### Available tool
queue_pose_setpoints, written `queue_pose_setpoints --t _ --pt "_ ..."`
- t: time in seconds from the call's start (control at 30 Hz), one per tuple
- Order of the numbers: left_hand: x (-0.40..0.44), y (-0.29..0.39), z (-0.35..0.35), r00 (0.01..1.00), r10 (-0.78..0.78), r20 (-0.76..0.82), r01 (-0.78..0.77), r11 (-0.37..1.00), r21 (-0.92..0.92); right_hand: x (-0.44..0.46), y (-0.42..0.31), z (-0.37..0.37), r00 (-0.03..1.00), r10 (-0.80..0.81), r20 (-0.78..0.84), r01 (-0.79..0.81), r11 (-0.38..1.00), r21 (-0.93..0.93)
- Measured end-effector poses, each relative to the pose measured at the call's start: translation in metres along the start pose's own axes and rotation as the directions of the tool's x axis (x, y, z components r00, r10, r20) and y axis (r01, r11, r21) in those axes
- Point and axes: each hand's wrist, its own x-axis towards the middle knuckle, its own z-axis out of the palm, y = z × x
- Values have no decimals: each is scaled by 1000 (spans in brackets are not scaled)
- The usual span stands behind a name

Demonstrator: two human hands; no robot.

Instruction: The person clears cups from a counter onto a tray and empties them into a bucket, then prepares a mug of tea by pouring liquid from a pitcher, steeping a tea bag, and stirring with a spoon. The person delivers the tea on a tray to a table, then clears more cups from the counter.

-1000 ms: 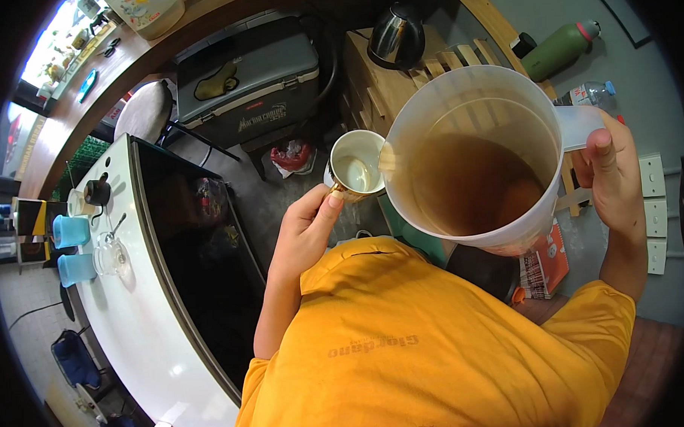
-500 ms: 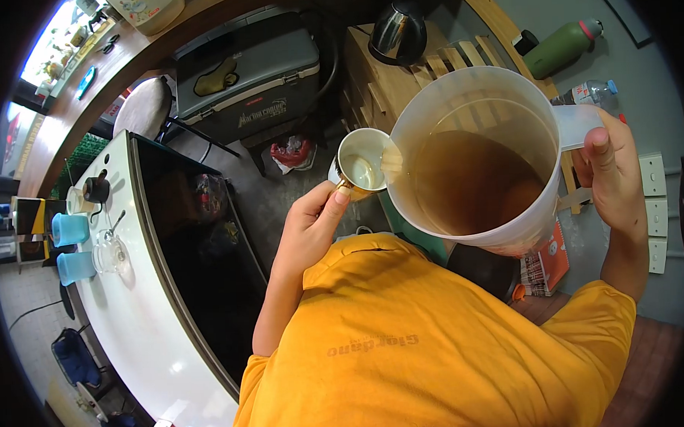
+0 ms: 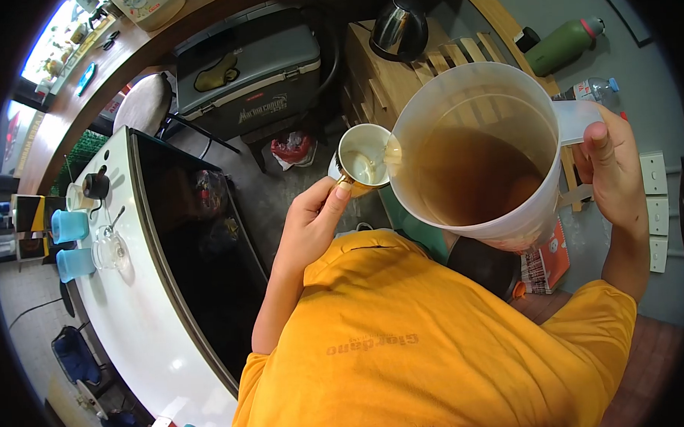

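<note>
My right hand [image 3: 611,163] grips the handle of a large translucent plastic pitcher [image 3: 432,210], which is tilted toward the left. Brown liquid [image 3: 480,175] fills its lower part and reaches toward the spout. A small cup [image 3: 364,156], white inside with a gold handle, is held in my left hand [image 3: 316,222], thumb pressed on the handle. The pitcher's spout meets or overlaps the cup's right rim, with pale liquid at the spout. Some light liquid shows in the cup's bottom.
A white counter [image 3: 156,295] on the left carries blue containers [image 3: 74,264] and a glass jar [image 3: 111,252]. Behind are a grey cooler [image 3: 250,74] and an electric kettle [image 3: 398,29] on a wooden stand. A green bottle [image 3: 562,49] and a water bottle [image 3: 595,92] stand at the right.
Both hands keep nearly the same place. The cup and pitcher have shifted up very slightly in the view, and the liquid's surface in the pitcher has moved a little.
</note>
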Motion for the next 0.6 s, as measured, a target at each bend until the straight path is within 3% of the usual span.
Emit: queue_pose_setpoints --t 0.1,0.6 --pt "-1 -1 1 1000 1 0 -1 1000 2 -2 1 -1 1000 -23 10 22 997 70" --pt "-2 -9 9 1000 -23 19 24 997 -69 -11 3 -1 1000 -1 -19 2 999 53"
